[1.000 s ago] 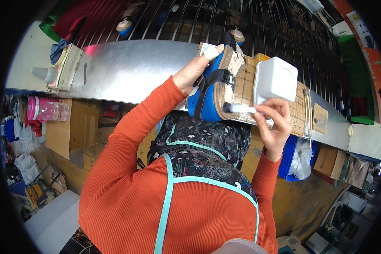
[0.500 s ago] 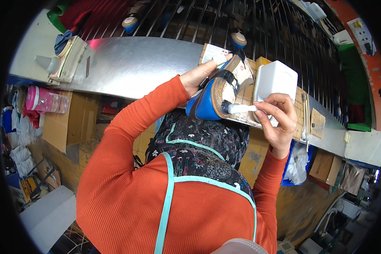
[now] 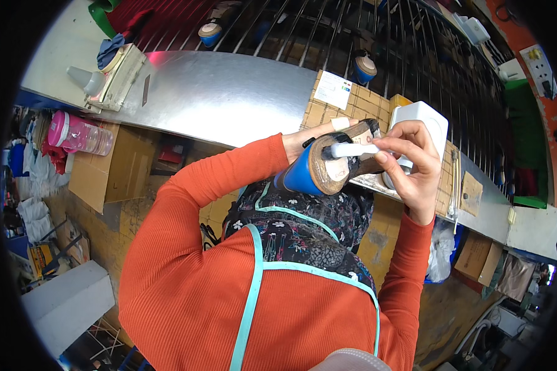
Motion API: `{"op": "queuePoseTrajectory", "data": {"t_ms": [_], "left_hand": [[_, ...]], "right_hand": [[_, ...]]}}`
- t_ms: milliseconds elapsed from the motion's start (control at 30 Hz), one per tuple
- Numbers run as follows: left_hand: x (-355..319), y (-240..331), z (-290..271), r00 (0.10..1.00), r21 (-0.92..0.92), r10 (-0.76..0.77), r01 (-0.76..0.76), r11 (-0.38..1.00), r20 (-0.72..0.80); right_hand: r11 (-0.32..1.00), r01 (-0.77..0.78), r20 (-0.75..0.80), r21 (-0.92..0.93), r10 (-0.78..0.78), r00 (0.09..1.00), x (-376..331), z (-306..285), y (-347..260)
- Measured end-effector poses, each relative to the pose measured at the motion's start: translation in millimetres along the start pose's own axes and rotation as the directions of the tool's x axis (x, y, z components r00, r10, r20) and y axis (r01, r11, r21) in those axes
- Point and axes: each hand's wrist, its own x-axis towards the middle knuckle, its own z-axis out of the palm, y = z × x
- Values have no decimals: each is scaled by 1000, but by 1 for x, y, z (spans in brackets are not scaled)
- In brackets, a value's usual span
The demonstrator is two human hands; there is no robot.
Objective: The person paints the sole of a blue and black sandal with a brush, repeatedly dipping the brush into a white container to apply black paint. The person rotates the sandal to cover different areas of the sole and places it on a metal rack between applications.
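Observation:
My left hand [image 3: 309, 135] grips a shoe on a blue last [image 3: 301, 175] from its far left side, with most fingers hidden behind it. The shoe's underside faces up, tan and cream with black strap edges. Between thumb and fingertips my right hand [image 3: 416, 167] pinches a white-handled brush [image 3: 356, 149]. The brush's dark bristles touch the underside near the strap. Just behind my right hand stands a white plastic container [image 3: 422, 114] on a gridded cardboard sheet [image 3: 370, 104].
Beyond the metal ledge [image 3: 223, 83] runs a rack of rods, carrying other blue lasts [image 3: 364, 67]. A printed white card [image 3: 333, 91] lies on the cardboard. Thin sticks [image 3: 455, 185] lie to the right. A pink-lidded jar [image 3: 80, 133] stands at left.
The shoe has turned and tipped, its underside now facing up more. The brush has shifted from the near edge toward the strap. My left hand is more hidden behind the shoe.

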Motion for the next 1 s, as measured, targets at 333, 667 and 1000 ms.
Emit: {"op": "queuePoseTrajectory", "data": {"t_ms": [333, 667, 1000], "left_hand": [[-5, -1, -3, 996, 71, -53, 48, 996, 65], [-16, -28, -9, 896, -101, -316, 362, 927, 312], [-7, -76, -42, 850, -311, -40, 236, 921, 525]], "right_hand": [[1000, 7, 67, -24, -6, 998, -5, 1, 1], [997, 79, 205, 16, -80, 976, 7, 3, 14], [993, 111, 307, 32, -116, 945, 10, -2, 23]]}}
